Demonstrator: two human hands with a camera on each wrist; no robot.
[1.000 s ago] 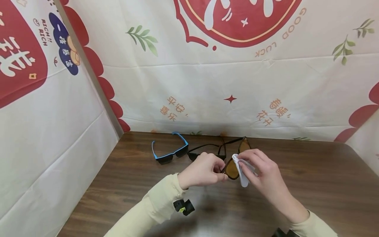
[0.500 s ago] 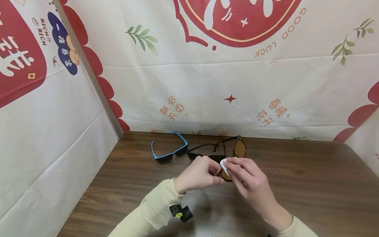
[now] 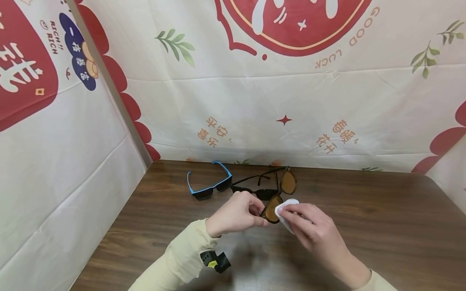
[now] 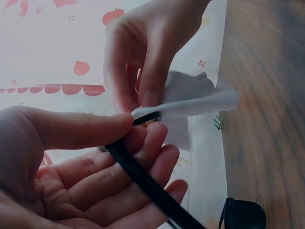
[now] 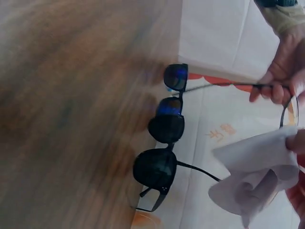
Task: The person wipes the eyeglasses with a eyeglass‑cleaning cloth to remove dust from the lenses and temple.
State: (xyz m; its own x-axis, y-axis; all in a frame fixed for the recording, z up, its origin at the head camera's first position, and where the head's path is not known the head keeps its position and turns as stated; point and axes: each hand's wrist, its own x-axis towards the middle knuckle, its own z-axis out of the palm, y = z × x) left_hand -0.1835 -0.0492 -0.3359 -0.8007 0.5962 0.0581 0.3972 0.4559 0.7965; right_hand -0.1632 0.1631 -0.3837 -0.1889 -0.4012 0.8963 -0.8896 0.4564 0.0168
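Note:
My left hand (image 3: pixel 236 214) pinches a pair of brown-lensed sunglasses (image 3: pixel 289 182) by the outer corner of the frame, above the table. In the left wrist view the thumb lies on top of that corner, and the dark temple arm (image 4: pixel 147 183) runs across the fingers. A folded white cloth (image 3: pixel 290 203) is pinched between the thumb and fingers of my right hand (image 3: pixel 320 234), at the right edge of the nearer lens (image 3: pixel 272 210). From the right wrist camera the cloth (image 5: pixel 257 167) hangs loose in folds, and little of the right hand shows.
Behind the left hand, black sunglasses (image 3: pixel 267 194) lie on the wooden table (image 3: pixel 364 210). Blue-and-black sunglasses (image 3: pixel 210 191) lie left of them, temples pointing back. A printed white cloth wall (image 3: pixel 233 101) rises at the table's back edge, another at the left.
Both hands and the brown-lensed sunglasses have shifted left. The white cloth passed leftward over the nearer lens, then back to its right edge, leaving more of that lens visible.

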